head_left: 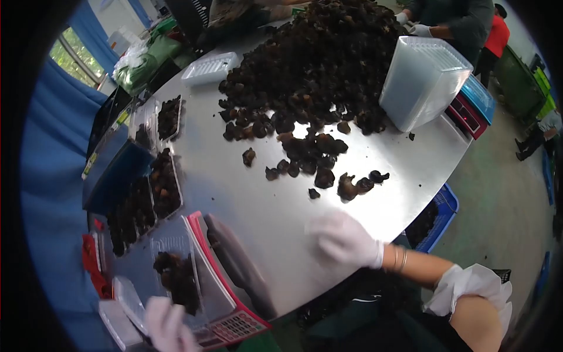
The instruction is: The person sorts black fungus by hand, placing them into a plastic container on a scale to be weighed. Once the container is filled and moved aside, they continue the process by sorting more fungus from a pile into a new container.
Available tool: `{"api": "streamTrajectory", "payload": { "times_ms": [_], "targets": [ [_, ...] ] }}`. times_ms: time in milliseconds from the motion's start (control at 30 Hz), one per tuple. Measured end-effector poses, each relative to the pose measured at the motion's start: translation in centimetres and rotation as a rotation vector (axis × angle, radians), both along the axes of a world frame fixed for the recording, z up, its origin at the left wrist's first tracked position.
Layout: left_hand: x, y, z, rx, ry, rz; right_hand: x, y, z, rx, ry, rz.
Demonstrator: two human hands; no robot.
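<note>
My right hand [346,239], in a white glove, is over the metal table, just below a loose cluster of dark, wrinkled fungus-like pieces [314,154]. Motion smears its fingers, and no held item shows. At the lower left is my gloved left hand [167,324], also blurred, beside a clear plastic tray [170,242] partly filled with dark pieces [177,278]. That tray rests on a scale with a red edge and a keypad [239,325]. Whether the left fingers hold anything cannot be made out.
A large heap of dark pieces [316,56] covers the far table [234,170]. Stacked clear trays [422,82] stand right, beside another red scale [466,117]. Filled trays [166,182] line the left side. A blue crate [448,205] sits below the right edge. Co-workers' gloved hands [419,30] are across the table.
</note>
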State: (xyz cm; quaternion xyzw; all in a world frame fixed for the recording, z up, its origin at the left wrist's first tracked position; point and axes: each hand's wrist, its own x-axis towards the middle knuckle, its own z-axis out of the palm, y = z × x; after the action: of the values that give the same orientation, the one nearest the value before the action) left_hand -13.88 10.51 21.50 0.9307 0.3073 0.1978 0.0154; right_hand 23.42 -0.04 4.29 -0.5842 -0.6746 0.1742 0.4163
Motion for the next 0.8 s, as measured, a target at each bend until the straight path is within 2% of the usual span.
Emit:
{"api": "streamTrajectory", "payload": {
  "times_ms": [33,67,100,133,167,200,267,333,367,467,500,533,667,733,800],
  "targets": [
    [1.8,-2.1,-1.4,-0.029,-0.086,-0.018,2.2,1.6,0.2,0.186,-0.059,-0.107],
    [3.8,-3.9,-3.0,-0.053,-0.177,-0.033,3.9,2.9,1.8,0.068,0.081,-0.234],
    [5.0,-5.2,-5.5,-0.163,-0.243,-0.048,6.0,4.9,2.4,0.184,-0.019,-0.307],
    [6.1,-6.6,-8.1,-0.273,-0.310,-0.064,8.1,6.3,3.2,0.062,-0.121,-0.373],
    [8.6,-7.8,-9.9,-0.366,-0.432,0.016,9.7,7.9,2.3,0.076,-0.346,-0.520],
    [11.7,-8.1,-11.2,-0.453,-0.558,0.091,10.8,9.4,0.9,-0.061,-0.454,-0.603],
    [16.9,-7.1,-12.9,-0.571,-0.645,0.128,11.5,10.9,-0.8,-0.217,-0.400,-0.586],
    [20.3,-4.5,-15.8,-0.647,-0.749,0.128,9.9,10.3,1.3,-0.410,-0.320,-0.319],
    [21.3,-3.0,-16.7,-0.636,-0.752,0.137,8.7,9.8,0.1,-0.213,-0.361,-0.317],
    [23.5,1.1,-18.3,-0.541,-0.725,0.153,3.9,6.2,0.9,-0.019,-0.378,-0.256],
    [24.0,2.0,-18.6,-0.503,-0.757,0.155,2.6,5.0,0.8,-0.068,-0.358,-0.209],
    [24.3,2.6,-19.2,-0.471,-0.787,0.158,1.6,4.0,0.1,0.047,-0.371,-0.174],
    [23.6,3.9,-22.6,-0.591,-0.838,0.143,-0.7,0.5,-0.6,-0.082,-0.305,-0.052],
    [23.5,3.6,-21.9,-0.633,-0.870,0.171,-0.4,-0.5,-0.7,-0.142,-0.287,0.014],
    [23.2,3.5,-21.5,-0.668,-0.941,0.229,0.8,-0.9,-0.4,-0.045,-0.095,-0.014]
  ]
}}
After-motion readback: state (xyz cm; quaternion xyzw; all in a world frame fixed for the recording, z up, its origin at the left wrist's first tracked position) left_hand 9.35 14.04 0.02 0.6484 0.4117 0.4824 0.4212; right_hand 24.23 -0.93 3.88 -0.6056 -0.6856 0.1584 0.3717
